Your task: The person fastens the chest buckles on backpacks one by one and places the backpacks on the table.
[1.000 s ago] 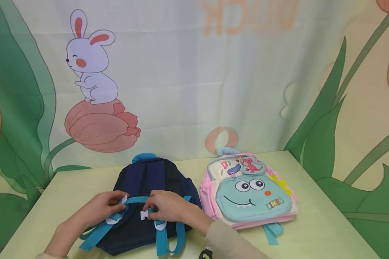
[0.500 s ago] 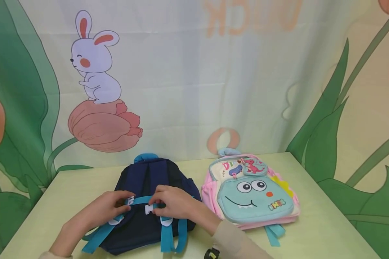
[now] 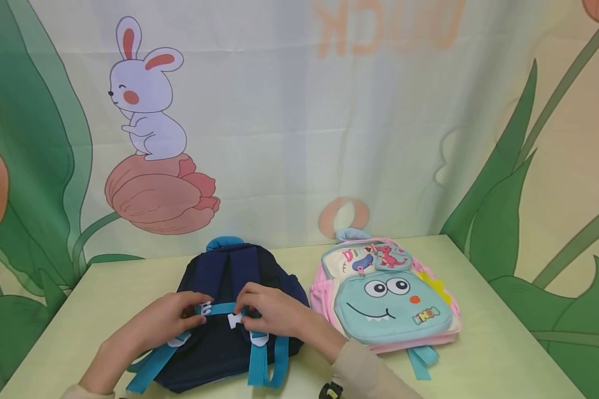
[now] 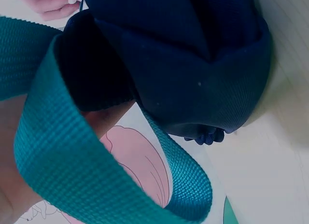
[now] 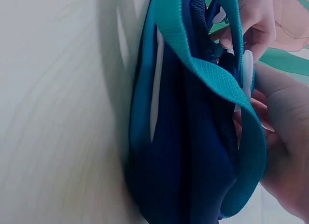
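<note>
To your right on the pale green table lies a pink dinosaur backpack; behind it hangs a backdrop with a rabbit.

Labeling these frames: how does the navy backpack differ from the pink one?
The navy backpack lies straps-up, showing its plain back and teal straps; the pink backpack lies front-up, showing a cartoon monster-face pocket. The left hand and right hand pinch the white clip halves of the navy backpack's chest strap; the pink backpack is untouched. The navy backpack sits left, the pink right. Both lie flat on the table, top handles toward the curtain.
</note>
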Motion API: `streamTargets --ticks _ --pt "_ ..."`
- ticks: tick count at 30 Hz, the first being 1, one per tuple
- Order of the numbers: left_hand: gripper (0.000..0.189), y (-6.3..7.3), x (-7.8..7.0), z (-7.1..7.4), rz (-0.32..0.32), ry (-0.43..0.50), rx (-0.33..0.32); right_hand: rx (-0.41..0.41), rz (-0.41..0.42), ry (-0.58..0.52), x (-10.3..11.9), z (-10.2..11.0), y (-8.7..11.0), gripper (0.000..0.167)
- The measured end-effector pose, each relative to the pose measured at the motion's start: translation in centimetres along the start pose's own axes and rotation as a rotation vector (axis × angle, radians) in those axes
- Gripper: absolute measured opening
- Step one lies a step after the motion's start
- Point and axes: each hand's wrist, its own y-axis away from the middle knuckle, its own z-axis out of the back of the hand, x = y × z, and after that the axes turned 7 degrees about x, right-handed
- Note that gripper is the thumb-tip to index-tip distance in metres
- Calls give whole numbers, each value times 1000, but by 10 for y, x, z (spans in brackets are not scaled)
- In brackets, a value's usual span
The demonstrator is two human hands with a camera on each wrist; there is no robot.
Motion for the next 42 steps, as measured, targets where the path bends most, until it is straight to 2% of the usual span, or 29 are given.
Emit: streamTargets --ticks 5,14,20,27,32,38,42 --pt "36 0 -1 0 3 -14 1 9 -33 -21 0 2 -1 18" --pt "36 0 -5 1 40 -71 -8 -34 -30 -12 0 8 1 19" --pt "38 6 -7 3 22 -133 -30 -82 -57 -17 1 15 4 19" --pt "39 18 -4 16 18 -137 -47 -139 -39 -41 -1 30 9 20" --pt "39 25 -2 24 1 -135 -70 -153 -62 -71 -2 38 11 19" --pt "41 18 -11 24 -47 -155 -83 -129 -60 -83 0 39 8 20" --pt "37 10 -17 19 -40 -163 -85 -123 -52 -61 2 37 6 20"
